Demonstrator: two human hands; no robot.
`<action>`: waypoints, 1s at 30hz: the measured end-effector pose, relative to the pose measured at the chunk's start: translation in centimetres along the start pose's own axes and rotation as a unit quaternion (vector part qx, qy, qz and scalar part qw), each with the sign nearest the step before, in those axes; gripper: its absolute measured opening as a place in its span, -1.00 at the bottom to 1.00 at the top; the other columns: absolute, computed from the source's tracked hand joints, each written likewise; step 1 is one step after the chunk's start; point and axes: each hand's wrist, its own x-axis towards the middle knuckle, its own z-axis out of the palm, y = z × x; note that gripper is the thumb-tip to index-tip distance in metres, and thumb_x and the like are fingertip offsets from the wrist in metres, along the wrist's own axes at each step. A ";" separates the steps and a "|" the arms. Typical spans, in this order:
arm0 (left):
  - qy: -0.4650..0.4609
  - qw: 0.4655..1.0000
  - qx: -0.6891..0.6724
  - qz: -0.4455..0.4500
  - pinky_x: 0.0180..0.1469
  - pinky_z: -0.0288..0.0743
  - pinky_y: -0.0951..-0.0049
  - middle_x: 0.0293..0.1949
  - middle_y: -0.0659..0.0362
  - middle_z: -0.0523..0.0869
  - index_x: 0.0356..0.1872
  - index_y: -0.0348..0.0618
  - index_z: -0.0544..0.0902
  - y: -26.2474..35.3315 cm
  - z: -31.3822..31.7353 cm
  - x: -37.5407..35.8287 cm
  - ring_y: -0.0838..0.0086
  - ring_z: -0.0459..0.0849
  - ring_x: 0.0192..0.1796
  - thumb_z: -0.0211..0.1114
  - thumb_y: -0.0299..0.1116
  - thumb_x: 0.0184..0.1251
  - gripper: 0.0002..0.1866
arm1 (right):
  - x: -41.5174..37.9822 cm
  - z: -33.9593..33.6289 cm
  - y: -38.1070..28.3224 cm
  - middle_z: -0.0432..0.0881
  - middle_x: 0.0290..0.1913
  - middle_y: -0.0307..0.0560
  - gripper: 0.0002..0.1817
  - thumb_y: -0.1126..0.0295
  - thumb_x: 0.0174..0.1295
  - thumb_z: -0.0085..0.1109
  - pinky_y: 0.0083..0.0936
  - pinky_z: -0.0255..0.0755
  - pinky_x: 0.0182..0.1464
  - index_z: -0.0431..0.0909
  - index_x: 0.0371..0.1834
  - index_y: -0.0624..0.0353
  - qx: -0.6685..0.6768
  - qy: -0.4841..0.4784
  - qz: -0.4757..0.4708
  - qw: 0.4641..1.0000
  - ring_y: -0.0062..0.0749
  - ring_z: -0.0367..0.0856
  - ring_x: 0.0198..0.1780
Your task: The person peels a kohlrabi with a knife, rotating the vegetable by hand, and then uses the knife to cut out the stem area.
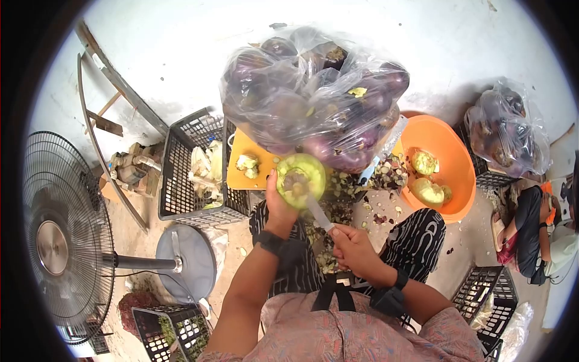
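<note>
Green vegetable [300, 180] in our left hand [280, 207], just in front of the yellow board [236, 175]: our fingers are closed around its left and near side, with the thumb lying up along the edge. From our right hand [359, 256], it lies forward and to the left. That hand is wrapped around the handle of a knife [319, 214], whose long axis slants from our grip up and leftward, so that the blade's far end meets the near part of the vegetable's face. We cannot tell whether the tip has gone in or only lies over it. Our left hand is the nearer one, already on it; the right reaches it only through the knife.

From above, the vegetable looks round, so we can make out no clear long axis. It is pale yellow-green and rather glossy, with a duller, brownish-grey patch at its middle. Behind it rests a big clear bag [313, 99] of dark purple vegetables, and off to the right stands an orange basin [461, 163] holding paler green ones.
</note>
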 end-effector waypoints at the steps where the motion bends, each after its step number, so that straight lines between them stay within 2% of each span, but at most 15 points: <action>1: 0.000 1.000 -0.001 0.001 0.12 0.51 0.17 0.00 0.03 0.62 0.13 -0.22 0.49 -0.1 0.1 0.0 0.24 0.61 0.03 -0.12 0.00 0.48 -0.49 | 0.2 0.2 0.4 0.29 -0.63 -0.37 -0.65 0.22 0.47 -0.09 -0.71 0.12 -0.67 0.44 0.19 0.13 0.013 -0.001 -0.008 1.000 -0.73 0.18 -0.71; 3: 0.006 1.000 0.003 0.005 0.14 0.49 0.15 0.01 0.03 0.61 0.13 -0.22 0.48 0.0 0.2 -0.1 0.22 0.60 0.04 -0.11 -0.01 0.47 -0.49 | 0.2 0.1 0.2 0.29 -0.63 -0.38 -0.65 0.22 0.47 -0.09 -0.71 0.11 -0.67 0.44 0.19 0.13 0.026 -0.003 -0.015 1.000 -0.73 0.18 -0.71; 4: 0.007 1.000 0.004 0.006 0.14 0.49 0.15 0.01 0.03 0.61 0.13 -0.22 0.48 0.3 0.2 -0.1 0.22 0.60 0.04 -0.11 -0.01 0.47 -0.49 | 0.2 -0.7 -0.7 0.30 -0.63 -0.39 -0.66 0.23 0.47 -0.09 -0.72 0.13 -0.66 0.46 0.18 0.12 -0.038 0.001 -0.021 0.999 -0.74 0.19 -0.69; 5: 0.002 0.999 0.034 -0.035 0.19 0.45 0.15 0.06 0.01 0.60 0.17 -0.24 0.45 0.7 0.2 -0.2 0.19 0.58 0.10 -0.11 -0.01 0.46 -0.48 | 0.3 -1.6 -1.5 0.30 -0.62 -0.41 -0.68 0.25 0.47 -0.09 -0.72 0.15 -0.65 0.48 0.16 0.12 -0.101 0.004 -0.028 0.995 -0.74 0.20 -0.68; 6: -0.003 0.995 0.062 -0.075 0.25 0.40 0.15 0.11 -0.01 0.59 0.21 -0.26 0.43 1.0 0.1 -0.2 0.17 0.56 0.15 -0.12 -0.02 0.45 -0.46 | 0.5 -2.7 -2.3 0.31 -0.62 -0.42 -0.70 0.27 0.46 -0.08 -0.74 0.17 -0.61 0.54 0.09 0.15 -0.189 0.020 -0.059 0.980 -0.76 0.21 -0.65; 8: -0.020 0.993 0.060 -0.095 0.25 0.41 0.14 0.10 -0.01 0.60 0.20 -0.28 0.44 1.7 -1.2 0.1 0.16 0.57 0.14 -0.09 -0.08 0.44 -0.49 | 0.6 -5.7 -3.9 0.30 -0.63 -0.42 -0.72 0.29 0.45 -0.07 -0.76 0.16 -0.58 0.58 -0.03 0.20 -0.344 -0.042 -0.193 0.918 -0.79 0.21 -0.63; 10: -0.103 0.979 0.094 -0.146 0.19 0.46 0.15 0.07 -0.02 0.58 0.13 -0.26 0.46 1.8 -1.3 0.0 0.16 0.57 0.11 0.02 -0.07 0.39 -0.52 | 0.5 -7.4 -5.3 0.29 -0.64 -0.42 -0.72 0.28 0.46 -0.07 -0.76 0.15 -0.58 0.58 -0.08 0.23 -0.382 -0.064 -0.207 0.898 -0.79 0.20 -0.63; 12: -0.062 0.981 0.097 -0.155 0.19 0.47 0.15 0.08 -0.03 0.57 0.15 -0.25 0.43 1.2 -1.4 -0.1 0.16 0.57 0.11 0.01 -0.10 0.41 -0.53 | 0.1 -7.6 -6.6 0.29 -0.64 -0.43 -0.71 0.27 0.46 -0.07 -0.75 0.14 -0.58 0.58 -0.13 0.25 -0.418 -0.088 -0.219 0.877 -0.79 0.19 -0.64; 14: -0.055 0.977 0.118 -0.171 0.15 0.51 0.19 0.06 -0.02 0.57 0.17 -0.22 0.40 1.1 -0.4 -0.4 0.20 0.58 0.10 -0.03 -0.14 0.45 -0.57 | -0.5 -6.8 -8.3 0.43 -0.59 -0.30 -0.71 0.26 0.40 -0.03 -0.61 0.29 -0.44 0.59 -0.26 0.24 -0.362 -0.069 -0.082 0.926 -0.71 0.31 -0.51; 15: -0.055 0.977 0.119 -0.169 0.15 0.51 0.19 0.06 -0.02 0.57 0.17 -0.22 0.40 0.9 -0.5 -0.3 0.20 0.58 0.10 -0.03 -0.14 0.45 -0.57 | -0.6 -6.6 -8.7 0.40 -0.61 -0.34 -0.72 0.24 0.41 -0.03 -0.64 0.24 -0.54 0.60 -0.22 0.20 -0.339 -0.072 -0.034 0.937 -0.72 0.29 -0.57; 16: -0.060 0.979 0.149 -0.129 0.13 0.53 0.21 0.04 -0.02 0.57 0.16 -0.21 0.40 0.5 -0.7 -0.1 0.22 0.59 0.08 -0.05 -0.15 0.47 -0.59 | -0.5 -6.3 -8.6 0.40 -0.61 -0.34 -0.72 0.24 0.41 -0.03 -0.64 0.24 -0.54 0.60 -0.22 0.20 -0.339 -0.073 -0.036 0.937 -0.72 0.29 -0.57; 17: -0.065 0.978 0.177 -0.089 0.11 0.54 0.23 0.02 -0.01 0.58 0.16 -0.21 0.39 0.3 -0.9 0.1 0.24 0.60 0.06 -0.07 -0.16 0.49 -0.61 | -0.6 -5.7 -8.3 0.32 -0.62 -0.36 -0.73 0.24 0.44 -0.06 -0.67 0.13 -0.60 0.56 -0.15 0.19 -0.283 -0.062 0.010 0.957 -0.73 0.19 -0.63; 18: -0.066 0.978 0.179 -0.090 0.11 0.54 0.23 0.02 -0.01 0.58 0.16 -0.21 0.39 0.2 -0.9 0.1 0.24 0.60 0.06 -0.07 -0.16 0.49 -0.61 | -0.7 -5.4 -8.0 0.25 -0.63 -0.38 -0.75 0.25 0.48 -0.09 -0.70 0.02 -0.66 0.52 -0.08 0.17 -0.223 -0.049 0.056 0.972 -0.74 0.10 -0.68; 23: -0.018 0.993 0.112 -0.019 0.03 0.59 0.21 -0.04 0.02 0.58 0.11 -0.21 0.41 -0.3 -1.1 0.2 0.27 0.63 -0.02 -0.06 -0.19 0.49 -0.65 | -0.1 -4.2 -4.9 0.17 -0.60 -0.39 -0.69 0.20 0.49 -0.16 -0.71 0.01 -0.65 0.43 0.08 0.16 -0.033 -0.056 0.096 0.993 -0.72 0.02 -0.68; 30: 0.008 0.996 0.086 0.014 0.02 0.59 0.20 -0.05 0.05 0.58 0.11 -0.20 0.41 -0.8 -1.6 0.9 0.29 0.64 -0.02 -0.08 -0.16 0.51 -0.64 | -0.4 0.2 -1.5 0.24 -0.61 -0.35 -0.68 0.19 0.48 -0.13 -0.65 0.15 -0.64 0.43 0.14 0.11 0.066 -0.005 0.060 0.996 -0.71 0.11 -0.71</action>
